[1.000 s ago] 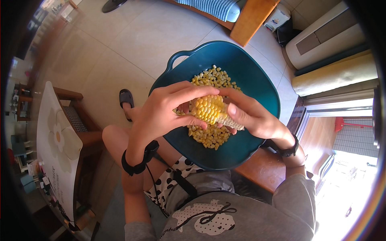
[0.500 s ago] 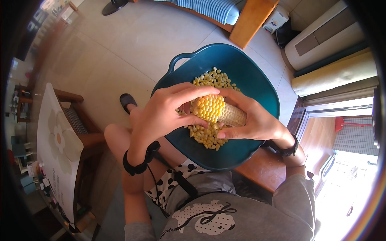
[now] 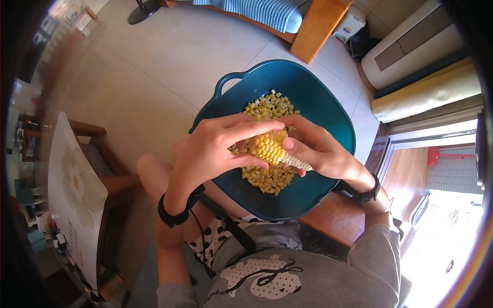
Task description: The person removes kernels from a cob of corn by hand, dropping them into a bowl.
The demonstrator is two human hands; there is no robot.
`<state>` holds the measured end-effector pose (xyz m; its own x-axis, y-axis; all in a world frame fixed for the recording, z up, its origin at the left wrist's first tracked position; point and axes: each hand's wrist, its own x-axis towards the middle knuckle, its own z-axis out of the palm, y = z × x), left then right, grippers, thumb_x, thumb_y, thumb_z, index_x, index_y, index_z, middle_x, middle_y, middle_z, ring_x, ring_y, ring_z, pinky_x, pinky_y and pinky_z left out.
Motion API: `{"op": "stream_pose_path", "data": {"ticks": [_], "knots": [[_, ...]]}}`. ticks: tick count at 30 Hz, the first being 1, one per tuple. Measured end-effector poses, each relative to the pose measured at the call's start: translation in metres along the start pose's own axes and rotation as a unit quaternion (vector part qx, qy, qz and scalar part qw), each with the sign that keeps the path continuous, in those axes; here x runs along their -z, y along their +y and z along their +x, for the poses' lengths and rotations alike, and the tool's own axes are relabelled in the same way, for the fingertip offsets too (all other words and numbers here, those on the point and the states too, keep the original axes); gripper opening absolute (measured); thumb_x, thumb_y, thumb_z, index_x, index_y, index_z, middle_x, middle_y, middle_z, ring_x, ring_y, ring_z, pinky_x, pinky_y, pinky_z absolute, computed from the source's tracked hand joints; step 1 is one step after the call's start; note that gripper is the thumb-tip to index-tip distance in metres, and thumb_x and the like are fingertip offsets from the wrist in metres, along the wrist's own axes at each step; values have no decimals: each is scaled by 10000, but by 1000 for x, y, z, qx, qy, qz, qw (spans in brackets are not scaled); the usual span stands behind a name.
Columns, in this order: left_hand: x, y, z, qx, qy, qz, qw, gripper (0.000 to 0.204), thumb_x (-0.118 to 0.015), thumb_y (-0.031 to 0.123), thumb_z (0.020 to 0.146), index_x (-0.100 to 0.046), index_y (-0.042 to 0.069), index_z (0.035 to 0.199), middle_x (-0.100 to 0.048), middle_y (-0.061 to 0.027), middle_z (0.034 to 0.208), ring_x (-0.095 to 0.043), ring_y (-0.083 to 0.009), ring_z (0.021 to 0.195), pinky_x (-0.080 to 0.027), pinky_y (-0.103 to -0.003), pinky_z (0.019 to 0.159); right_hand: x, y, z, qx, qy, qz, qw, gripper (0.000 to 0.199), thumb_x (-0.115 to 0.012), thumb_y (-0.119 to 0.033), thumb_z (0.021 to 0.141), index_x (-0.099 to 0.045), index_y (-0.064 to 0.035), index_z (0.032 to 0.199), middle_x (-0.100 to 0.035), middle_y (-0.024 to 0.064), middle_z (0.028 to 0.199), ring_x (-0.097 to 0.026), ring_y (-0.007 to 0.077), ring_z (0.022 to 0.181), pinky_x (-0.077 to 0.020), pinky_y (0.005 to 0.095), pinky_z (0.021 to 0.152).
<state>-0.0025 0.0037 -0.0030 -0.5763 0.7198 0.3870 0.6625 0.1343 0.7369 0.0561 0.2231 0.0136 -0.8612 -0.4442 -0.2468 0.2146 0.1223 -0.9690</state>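
Both hands hold an ear of corn over a dark teal basin on my lap. Yellow kernels still cover the ear's left part, while its right part is bare pale cob. My left hand wraps the kernel-covered end, fingers over the top and thumb below. My right hand grips the bare end, its thumb lying on top at the edge of the kernel rows. Loose corn kernels lie in the basin below and beyond the ear. The palms hide both tips of the ear.
Left of me stands a wooden chair beside a pale panel with a flower print. A wooden bench is under the basin's right side. Farther off are a wooden bed frame and a round black base on the tiled floor.
My right thumb has moved from below the cob up onto its top, against the kernels. The ear has turned slightly, its bare end now pointing lower right.
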Motion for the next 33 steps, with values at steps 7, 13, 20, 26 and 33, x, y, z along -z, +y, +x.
{"op": "stream_pose_path", "data": {"ticks": [7, 13, 20, 26, 33], "knots": [[2, -1, 0, 8, -17, -48, 999, 574, -802, 145, 663, -614, 81, 1203, -656, -57, 927, -540, -120, 652, -479, -235, 572, 2, 7, 1, 23, -16, 74, 997, 398, -490, -273, 977, -425, -17, 1275, -564, 26, 760, -485, 55, 593, -384, 202, 519], [4, 0, 0, 24, -9, -50, 998, 514, -774, 134, 714, -619, 81, 1201, -656, -54, 917, -526, -111, 649, -465, -230, 567, 4, 7, 1, 42, -7, 61, 997, 376, -475, -222, 976, -411, -21, 1288, -546, 27, 828, -491, 58, 675, -400, 210, 582], [3, 3, -1, 48, -8, -79, 996, 488, -769, 107, 720, -628, 74, 1186, -669, -58, 970, -548, -115, 683, -470, -226, 581, 6, 8, 1, 40, -27, 52, 997, 413, -492, -210, 963, -381, -27, 1316, -543, 44, 884, -505, 80, 733, -421, 222, 633], [5, 0, 0, 26, -14, -80, 996, 481, -775, 104, 715, -633, 64, 1172, -672, -69, 982, -587, -123, 735, -481, -231, 584, -1, 7, 2, 76, -27, 39, 996, 488, -512, -299, 963, -347, -43, 1344, -561, 75, 926, -523, 87, 764, -427, 224, 619], [4, 1, 0, 44, -55, -66, 995, 482, -782, 119, 708, -639, 68, 1165, -664, -64, 928, -590, -130, 722, -483, -237, 580, 4, 4, 2, -8, -4, 32, 999, 473, -504, -382, 958, -469, -15, 1255, -592, 49, 763, -498, 66, 559, -394, 210, 492]]}}
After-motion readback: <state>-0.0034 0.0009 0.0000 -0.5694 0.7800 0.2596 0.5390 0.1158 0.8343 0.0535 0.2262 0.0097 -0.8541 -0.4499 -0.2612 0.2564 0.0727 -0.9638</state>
